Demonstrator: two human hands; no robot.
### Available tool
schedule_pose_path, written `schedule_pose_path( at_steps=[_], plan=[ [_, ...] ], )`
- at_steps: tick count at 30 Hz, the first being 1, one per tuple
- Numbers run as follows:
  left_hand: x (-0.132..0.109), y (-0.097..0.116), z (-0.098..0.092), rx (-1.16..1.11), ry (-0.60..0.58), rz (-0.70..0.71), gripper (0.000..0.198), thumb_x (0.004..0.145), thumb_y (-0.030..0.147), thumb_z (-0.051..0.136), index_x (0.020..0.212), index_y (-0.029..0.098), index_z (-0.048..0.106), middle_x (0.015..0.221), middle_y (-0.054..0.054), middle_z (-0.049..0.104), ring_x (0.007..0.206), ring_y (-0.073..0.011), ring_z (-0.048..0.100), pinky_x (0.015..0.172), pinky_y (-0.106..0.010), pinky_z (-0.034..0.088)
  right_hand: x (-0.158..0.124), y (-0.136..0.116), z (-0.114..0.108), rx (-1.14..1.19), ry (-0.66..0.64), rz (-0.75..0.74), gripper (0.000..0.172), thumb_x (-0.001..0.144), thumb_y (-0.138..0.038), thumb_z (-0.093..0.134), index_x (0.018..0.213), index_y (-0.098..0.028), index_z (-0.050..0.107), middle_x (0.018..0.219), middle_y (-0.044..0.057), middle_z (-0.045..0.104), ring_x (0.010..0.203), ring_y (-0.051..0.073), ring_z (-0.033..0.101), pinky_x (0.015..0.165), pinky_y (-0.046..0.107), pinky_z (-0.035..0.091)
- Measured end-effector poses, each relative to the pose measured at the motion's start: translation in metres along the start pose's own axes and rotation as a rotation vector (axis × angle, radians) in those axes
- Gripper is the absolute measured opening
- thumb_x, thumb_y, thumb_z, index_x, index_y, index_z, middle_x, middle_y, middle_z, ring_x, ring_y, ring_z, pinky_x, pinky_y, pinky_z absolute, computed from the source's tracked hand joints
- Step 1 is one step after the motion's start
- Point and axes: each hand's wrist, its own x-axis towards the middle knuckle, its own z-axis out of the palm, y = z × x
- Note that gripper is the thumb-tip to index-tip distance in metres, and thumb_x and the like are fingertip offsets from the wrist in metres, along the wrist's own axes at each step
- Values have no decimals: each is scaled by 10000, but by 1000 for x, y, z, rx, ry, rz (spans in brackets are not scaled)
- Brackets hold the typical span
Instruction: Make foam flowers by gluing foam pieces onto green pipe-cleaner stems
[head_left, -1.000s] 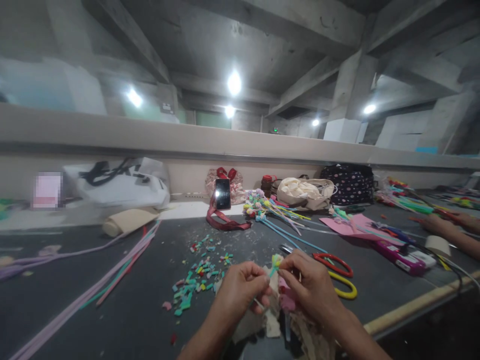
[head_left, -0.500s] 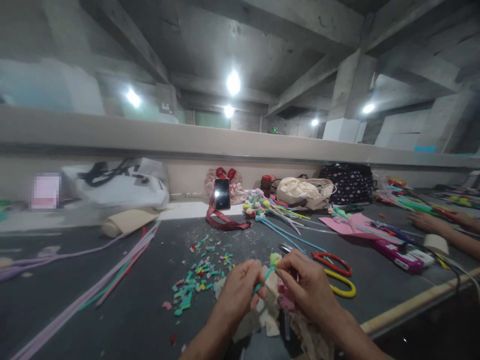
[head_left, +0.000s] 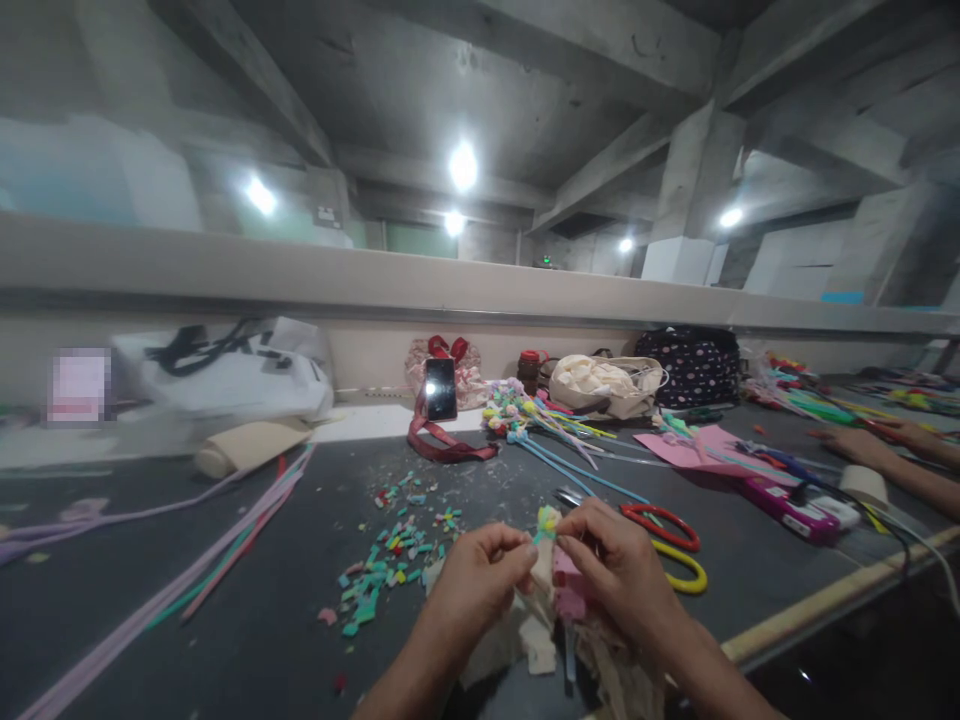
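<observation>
My left hand [head_left: 476, 585] and my right hand [head_left: 619, 570] meet near the front of a dark table [head_left: 225, 640]. Both pinch a small yellow and teal fuzzy flower piece [head_left: 546, 521] between their fingertips, held just above the table. Under my hands lies a pile of pale and pink scraps [head_left: 559, 610]. Red-handled scissors [head_left: 660, 525] and yellow-handled scissors [head_left: 686, 570] lie just right of my right hand. Cut teal, red and pink bits [head_left: 394, 560] are scattered to the left.
Long lilac and teal fuzzy stems [head_left: 187, 580] run across the left. At the back stand a phone [head_left: 440, 389], a bunch of finished flower stems [head_left: 525, 415], bags [head_left: 607, 385] and a white bag [head_left: 225, 375]. Another person's forearms [head_left: 892, 455] rest at the right by a pink glue gun [head_left: 787, 500].
My hands have kept working the small flower piece, the fingertips closing nearer together around it. The view has shifted slightly; the other person's hands moved a little.
</observation>
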Motion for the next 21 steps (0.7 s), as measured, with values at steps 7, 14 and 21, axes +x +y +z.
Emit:
schedule_pose_path(
  at_steps=[7, 14, 21],
  plan=[
    [-4, 2, -1, 133, -29, -6, 253, 653, 352, 502, 520, 138, 527, 355, 66, 440, 282, -39, 267, 316, -177, 174, 1, -2, -2, -14, -20, -23, 107, 761, -145, 481, 690, -177, 555, 652, 1, 527, 628, 132, 500, 579, 229, 367],
    [-4, 4, 0, 227, 15, -29, 245, 638, 323, 500, 473, 144, 526, 339, 62, 442, 307, -52, 301, 365, -189, 203, 0, 0, -3, -8, -42, 32, 103, 750, -135, 488, 684, -172, 558, 650, -3, 538, 627, 131, 506, 581, 228, 362],
    [-4, 1, 0, 267, 39, 28, 245, 626, 298, 499, 426, 156, 496, 330, 60, 436, 340, -72, 332, 402, -196, 241, 0, 0, -3, 2, -67, 8, 109, 749, -148, 494, 670, -172, 564, 642, -4, 546, 614, 125, 510, 572, 223, 373]
  ],
)
